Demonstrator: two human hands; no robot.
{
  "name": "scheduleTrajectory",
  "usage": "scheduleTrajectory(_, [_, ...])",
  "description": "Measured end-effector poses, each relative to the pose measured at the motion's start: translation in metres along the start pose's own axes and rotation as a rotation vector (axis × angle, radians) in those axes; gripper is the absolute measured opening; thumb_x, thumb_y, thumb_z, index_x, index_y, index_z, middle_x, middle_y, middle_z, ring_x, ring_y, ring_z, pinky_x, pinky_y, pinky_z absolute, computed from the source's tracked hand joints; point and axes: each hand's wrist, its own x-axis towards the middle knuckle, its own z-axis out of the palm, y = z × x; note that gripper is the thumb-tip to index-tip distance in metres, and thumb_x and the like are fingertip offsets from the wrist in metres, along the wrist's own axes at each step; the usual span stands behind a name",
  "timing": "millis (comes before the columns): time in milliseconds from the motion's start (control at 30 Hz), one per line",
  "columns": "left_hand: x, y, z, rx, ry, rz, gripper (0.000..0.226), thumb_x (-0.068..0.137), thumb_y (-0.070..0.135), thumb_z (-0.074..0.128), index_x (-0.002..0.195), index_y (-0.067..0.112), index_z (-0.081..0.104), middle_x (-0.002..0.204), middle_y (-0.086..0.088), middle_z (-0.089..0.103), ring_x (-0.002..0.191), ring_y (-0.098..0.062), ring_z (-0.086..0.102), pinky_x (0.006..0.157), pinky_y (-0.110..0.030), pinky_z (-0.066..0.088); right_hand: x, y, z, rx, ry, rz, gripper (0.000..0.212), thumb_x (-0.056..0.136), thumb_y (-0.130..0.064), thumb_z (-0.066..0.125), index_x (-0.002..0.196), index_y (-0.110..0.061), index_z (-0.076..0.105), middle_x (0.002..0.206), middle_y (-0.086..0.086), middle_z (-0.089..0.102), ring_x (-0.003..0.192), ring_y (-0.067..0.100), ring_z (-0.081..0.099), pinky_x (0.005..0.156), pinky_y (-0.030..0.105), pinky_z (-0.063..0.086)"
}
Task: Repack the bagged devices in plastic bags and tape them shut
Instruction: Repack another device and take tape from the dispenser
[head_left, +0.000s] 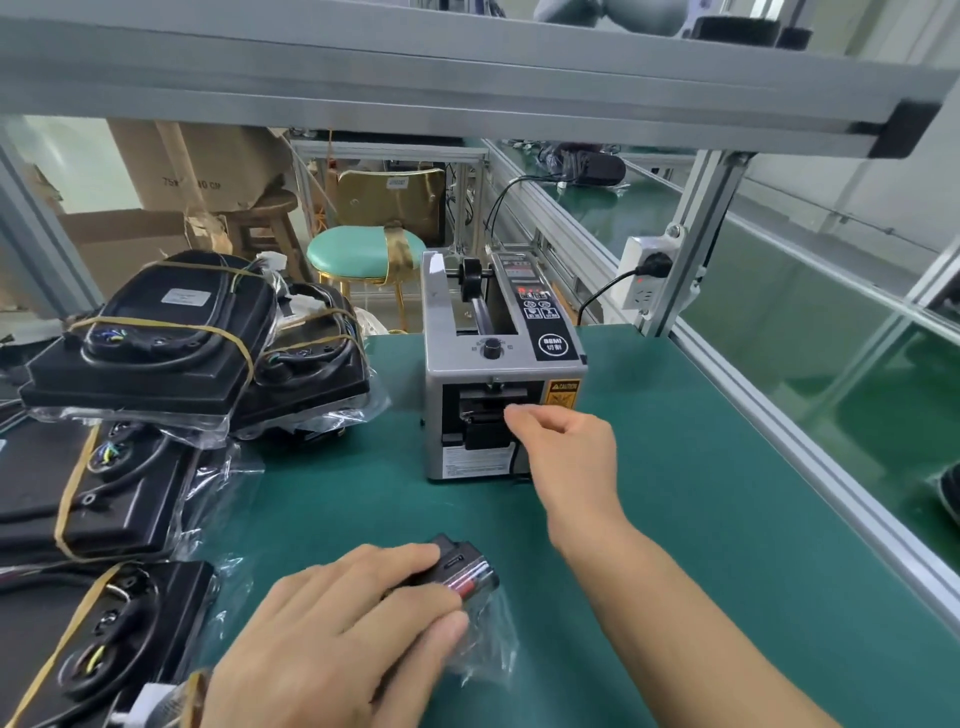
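Note:
A small black device (460, 564) with a red part lies inside a clear plastic bag (485, 636) on the green mat near the front. My left hand (337, 639) lies flat on it, fingers straight, pressing it down. My right hand (563, 447) reaches to the outlet of the grey automatic tape dispenser (498, 364), thumb and forefinger pinched together at the slot. Whether a strip of tape sits between them cannot be made out.
Several large black devices (150, 332) in clear bags, bound with tan rubber bands, are stacked along the left. An aluminium frame rail (779, 421) borders the mat (701, 493) on the right. A power socket (644, 283) hangs on the post behind the dispenser.

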Motion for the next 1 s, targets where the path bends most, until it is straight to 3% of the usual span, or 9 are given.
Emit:
scheduleTrajectory(100, [0.000,0.004,0.002,-0.125,0.082,-0.120,0.024,0.075,0.037,0.054,0.067,0.027,0.074,0.089,0.016,0.071,0.078,-0.002,0.068,0.068,-0.027,0.046,0.000,0.003,0.010,0.007,0.079,0.049,0.022,0.082,-0.024,0.074,0.061,-0.029,0.069,0.059,-0.023,0.066,0.064,-0.011,0.059,0.057,0.010,0.037])
scheduleTrajectory(233, [0.000,0.013,0.001,-0.111,0.112,-0.120,0.024,0.076,0.033,0.053,0.064,0.026,0.072,0.085,0.015,0.072,0.079,-0.007,0.069,0.070,-0.026,0.043,-0.001,-0.003,0.019,0.050,0.181,0.116,0.014,0.079,-0.025,0.077,0.069,-0.025,0.068,0.073,-0.012,0.067,0.072,0.002,0.058,0.056,0.016,0.037])
scheduleTrajectory(367, [-0.002,0.013,0.000,-0.107,0.144,-0.106,0.023,0.076,0.032,0.053,0.064,0.026,0.072,0.085,0.016,0.071,0.078,-0.008,0.069,0.071,-0.025,0.042,0.000,-0.010,0.029,0.141,0.225,0.255,0.010,0.077,-0.017,0.078,0.077,-0.014,0.068,0.065,-0.003,0.058,0.054,0.011,0.046,0.051,0.022,0.034])
scheduleTrajectory(467, [-0.002,0.015,0.001,-0.111,0.177,-0.117,0.022,0.075,0.032,0.053,0.065,0.026,0.072,0.085,0.015,0.071,0.077,-0.008,0.069,0.071,-0.025,0.041,0.001,-0.015,0.033,0.251,0.252,0.377,0.021,0.079,-0.008,0.073,0.068,-0.012,0.056,0.058,0.000,0.045,0.044,0.012,0.034,0.038,0.021,0.029])
scheduleTrajectory(567, [-0.003,0.015,0.000,-0.143,0.178,-0.154,0.021,0.075,0.034,0.053,0.066,0.028,0.071,0.086,0.016,0.070,0.078,-0.007,0.068,0.071,-0.025,0.041,-0.002,-0.021,0.023,0.379,0.126,0.488,0.025,0.085,-0.008,0.066,0.071,-0.015,0.047,0.050,-0.003,0.035,0.031,0.006,0.022,0.030,0.017,0.018])
scheduleTrajectory(667, [-0.004,0.014,0.001,-0.175,0.152,-0.179,0.020,0.072,0.036,0.052,0.068,0.029,0.070,0.087,0.018,0.069,0.078,-0.006,0.068,0.069,-0.023,0.040,-0.017,-0.027,-0.007,0.426,-0.144,0.501,0.027,0.088,-0.015,0.064,0.070,-0.022,0.045,0.045,-0.009,0.032,0.039,0.004,0.025,0.043,0.016,0.022])
scheduleTrajectory(767, [-0.003,0.013,0.000,-0.188,0.138,-0.217,0.021,0.069,0.037,0.050,0.070,0.028,0.069,0.084,0.020,0.067,0.080,-0.002,0.060,0.067,-0.020,0.038,-0.043,-0.031,-0.037,0.254,-0.364,0.399,0.022,0.072,-0.028,0.071,0.069,-0.025,0.050,0.058,-0.009,0.043,0.052,0.004,0.040,0.057,0.021,0.030])
scheduleTrajectory(867, [-0.001,0.014,-0.001,-0.172,0.112,-0.250,0.022,0.067,0.039,0.049,0.071,0.028,0.067,0.083,0.023,0.065,0.081,0.002,0.051,0.066,-0.019,0.038,-0.054,-0.028,-0.046,0.114,-0.346,0.325,0.019,0.081,-0.026,0.065,0.067,-0.023,0.052,0.069,-0.005,0.047,0.064,0.006,0.044,0.066,0.024,0.034])
scheduleTrajectory(1000, [0.002,0.017,-0.003,-0.142,0.079,-0.261,0.023,0.064,0.042,0.048,0.072,0.033,0.068,0.080,0.022,0.063,0.076,0.002,0.048,0.065,-0.018,0.038,-0.057,-0.038,-0.043,0.080,-0.380,0.259,0.026,0.084,-0.025,0.063,0.060,-0.023,0.053,0.068,-0.007,0.046,0.068,0.008,0.042,0.069,0.025,0.030])
